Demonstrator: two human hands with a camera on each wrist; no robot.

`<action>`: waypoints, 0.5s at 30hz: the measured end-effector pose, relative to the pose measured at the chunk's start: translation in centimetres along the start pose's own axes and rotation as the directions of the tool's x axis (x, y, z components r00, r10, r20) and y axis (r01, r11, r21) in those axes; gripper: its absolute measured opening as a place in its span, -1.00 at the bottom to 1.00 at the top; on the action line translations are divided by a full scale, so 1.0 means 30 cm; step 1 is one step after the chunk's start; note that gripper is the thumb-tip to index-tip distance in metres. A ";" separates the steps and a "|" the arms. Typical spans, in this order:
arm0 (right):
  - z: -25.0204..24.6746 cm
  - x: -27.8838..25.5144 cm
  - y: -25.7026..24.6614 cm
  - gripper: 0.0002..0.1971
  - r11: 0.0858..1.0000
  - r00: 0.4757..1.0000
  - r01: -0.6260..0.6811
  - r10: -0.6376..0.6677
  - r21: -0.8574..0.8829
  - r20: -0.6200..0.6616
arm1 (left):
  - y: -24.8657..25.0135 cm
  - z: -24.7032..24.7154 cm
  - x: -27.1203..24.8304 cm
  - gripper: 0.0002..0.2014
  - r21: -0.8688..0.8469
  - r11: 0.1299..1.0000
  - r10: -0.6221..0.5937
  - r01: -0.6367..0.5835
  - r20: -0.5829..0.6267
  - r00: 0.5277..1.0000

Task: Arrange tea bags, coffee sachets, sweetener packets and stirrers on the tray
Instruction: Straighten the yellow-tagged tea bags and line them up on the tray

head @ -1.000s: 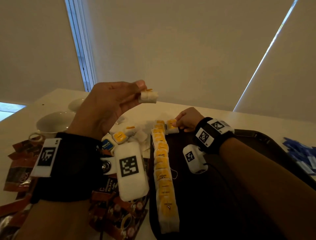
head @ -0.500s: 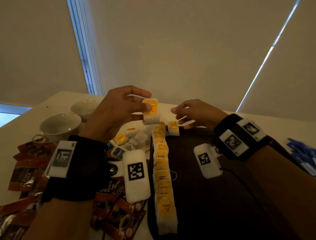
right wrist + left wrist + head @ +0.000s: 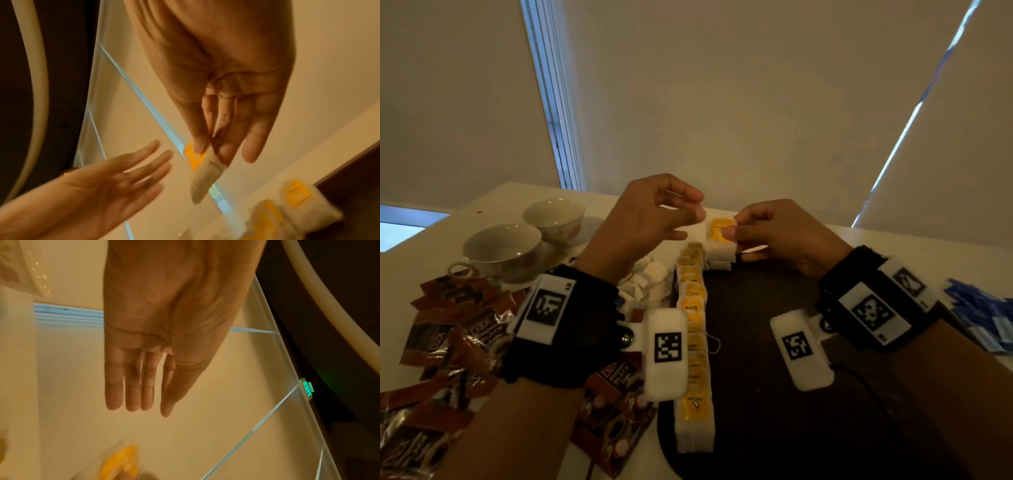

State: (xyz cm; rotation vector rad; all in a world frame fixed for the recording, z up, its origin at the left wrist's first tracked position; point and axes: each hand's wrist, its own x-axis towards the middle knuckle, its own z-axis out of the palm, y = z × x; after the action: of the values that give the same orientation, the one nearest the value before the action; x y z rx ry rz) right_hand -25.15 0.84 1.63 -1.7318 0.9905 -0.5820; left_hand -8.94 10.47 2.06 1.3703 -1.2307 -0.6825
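Note:
A white tea bag with a yellow tag (image 3: 719, 231) hangs above the far edge of the dark tray (image 3: 774, 342). My right hand (image 3: 733, 230) pinches it between thumb and finger, as the right wrist view shows (image 3: 202, 168). Just left of the bag is my left hand (image 3: 690, 214). In the left wrist view its fingers (image 3: 131, 394) are straight and hold nothing. A row of several yellow-tagged tea bags (image 3: 693, 329) lies along the tray's left edge, and one more sits at the far end below the held bag.
Red-brown coffee sachets (image 3: 448, 329) are heaped on the table at the left. Behind them stand two white cups (image 3: 503, 246) (image 3: 554, 217). Loose tea bags (image 3: 650, 277) lie between the cups and the tray. Blue packets (image 3: 983, 308) lie to the right of the tray.
The tea bag has passed from my left hand to my right. My right hand rose from the tray's far edge to take it, and my left hand's fingers have let go.

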 end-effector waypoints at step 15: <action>0.009 0.226 0.122 -0.88 0.888 0.920 -0.363 0.390 -0.281 0.044 | 0.021 -0.167 0.000 -0.83 -0.068 0.998 -0.004 -0.008 -0.181 0.983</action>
State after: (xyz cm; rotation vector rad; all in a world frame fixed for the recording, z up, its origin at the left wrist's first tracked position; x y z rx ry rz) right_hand -22.49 -5.21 -2.33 -1.7154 1.3412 -0.1101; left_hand -4.53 12.29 3.75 1.3436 -1.0550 -0.5795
